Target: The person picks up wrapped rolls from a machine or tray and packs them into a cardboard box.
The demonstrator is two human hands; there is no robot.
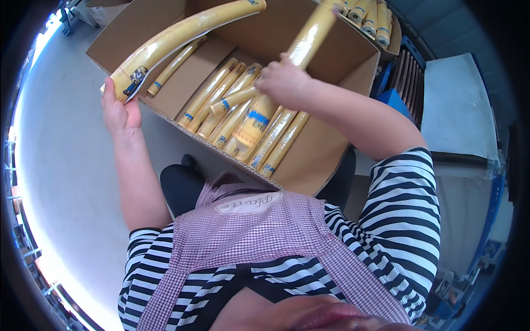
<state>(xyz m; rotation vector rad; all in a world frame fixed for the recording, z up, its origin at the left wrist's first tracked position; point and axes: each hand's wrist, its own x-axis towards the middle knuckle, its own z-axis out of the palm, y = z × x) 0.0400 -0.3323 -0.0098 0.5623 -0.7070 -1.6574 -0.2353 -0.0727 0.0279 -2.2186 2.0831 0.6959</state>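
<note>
A large cardboard box (331, 160) stands in front of me with several yellow, plastic-wrapped rolls (221, 96) lying side by side in it. My left hand (120, 110) holds the near end of a long yellow wrapped roll (171, 36), which reaches over the box's left side and looks bent at the picture's rim. Over the middle of the box, my right hand (284, 83) is closed around another yellow roll (312, 36) with a blue band near its lower end. That roll slants from far right down toward me. Its underside and my fingertips are partly hidden.
Beyond the box's right corner, a smaller carton (393, 44) holds more rolls standing on end. To the right are a blue-framed rack with dark rollers (408, 77) and a pale flat sheet (461, 105). Grey floor (66, 138) extends on the left.
</note>
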